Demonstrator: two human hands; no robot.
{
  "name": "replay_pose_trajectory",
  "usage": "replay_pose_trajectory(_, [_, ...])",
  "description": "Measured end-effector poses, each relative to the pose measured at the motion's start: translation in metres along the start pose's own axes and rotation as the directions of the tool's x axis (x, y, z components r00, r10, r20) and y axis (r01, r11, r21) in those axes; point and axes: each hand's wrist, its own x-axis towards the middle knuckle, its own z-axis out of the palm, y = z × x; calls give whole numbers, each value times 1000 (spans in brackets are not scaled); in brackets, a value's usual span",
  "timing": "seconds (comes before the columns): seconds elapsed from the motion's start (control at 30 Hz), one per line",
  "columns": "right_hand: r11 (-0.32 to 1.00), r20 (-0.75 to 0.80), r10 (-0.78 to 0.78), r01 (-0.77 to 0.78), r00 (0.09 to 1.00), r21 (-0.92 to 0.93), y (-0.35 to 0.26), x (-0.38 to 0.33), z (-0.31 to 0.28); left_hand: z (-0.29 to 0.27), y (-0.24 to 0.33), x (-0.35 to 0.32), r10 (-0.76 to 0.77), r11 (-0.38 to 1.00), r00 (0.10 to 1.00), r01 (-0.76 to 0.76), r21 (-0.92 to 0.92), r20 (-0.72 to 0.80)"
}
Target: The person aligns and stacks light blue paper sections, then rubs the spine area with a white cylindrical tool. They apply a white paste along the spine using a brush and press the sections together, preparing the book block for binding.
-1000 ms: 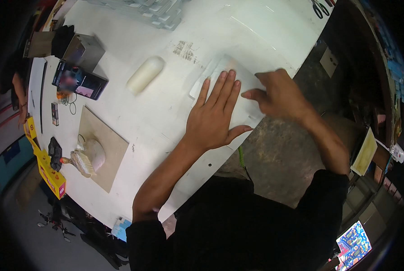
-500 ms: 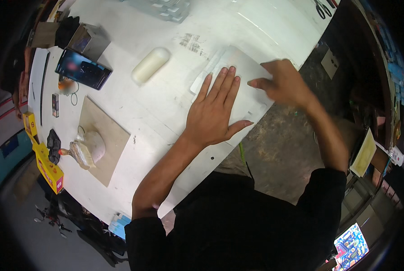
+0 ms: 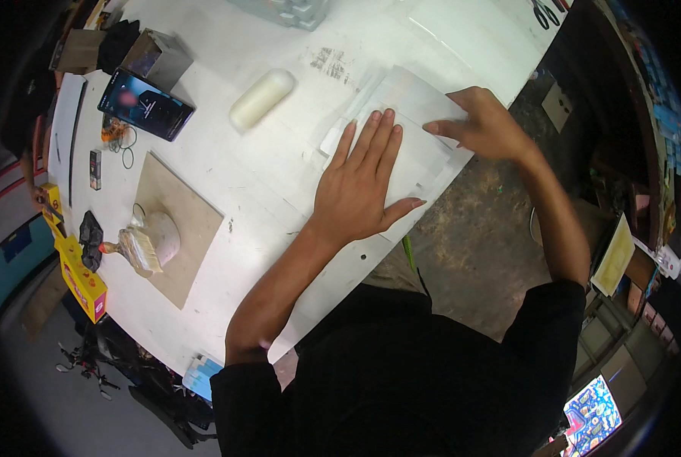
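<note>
My left hand (image 3: pixel 359 190) lies flat, fingers stretched out and thumb spread, on a stack of thin white sheets (image 3: pixel 423 160) near the table's edge. The top sheet looks partly see-through, and the sheets' corners do not quite line up. At their right side is my right hand (image 3: pixel 497 128), its thumb and forefinger apart over the sheets. Its other fingers are curled and mostly hidden. Nothing shows between its thumb and forefinger. Beyond my left hand, a rounded cream-white bar (image 3: pixel 262 100) rests on the table.
On the white table (image 3: pixel 257 198), a wide brush (image 3: pixel 139 250) lies across a white tub (image 3: pixel 164 236) on a brown board (image 3: pixel 192 232). Farther off are a phone (image 3: pixel 144 107), an open carton (image 3: pixel 158 57), clear plastic pieces (image 3: pixel 291 11) and scissors (image 3: pixel 545 14). Another person stands far left.
My right hand has moved slightly inward and up over the sheets' right side, and its motion blur is gone. The left hand stays flat. The whole view has shifted a little.
</note>
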Motion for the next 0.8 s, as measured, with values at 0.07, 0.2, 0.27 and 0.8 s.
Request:
replay_pose_trajectory(0.07, [914, -184, -94, 12, 978, -405, -18, -16, 24, 1, 0, -3, -9, 1000, 1000, 9, 1, -4])
replay_pose_trajectory(0.2, [925, -179, -47, -24, 983, -380, -21, -18, 26, -1, 0, -9, -13, 1000, 1000, 13, -3, -21])
replay_pose_trajectory(0.27, [985, -6, 50, -50, 999, -166, -16, -4, -2, 0, 0, -10, -14, 1000, 1000, 14, 1, -15])
replay_pose_trajectory(0.8, [989, -124, 63, -79, 990, -129, 0, -2, 6, 4, -1, -20, -4, 999, 999, 5, 35, -36])
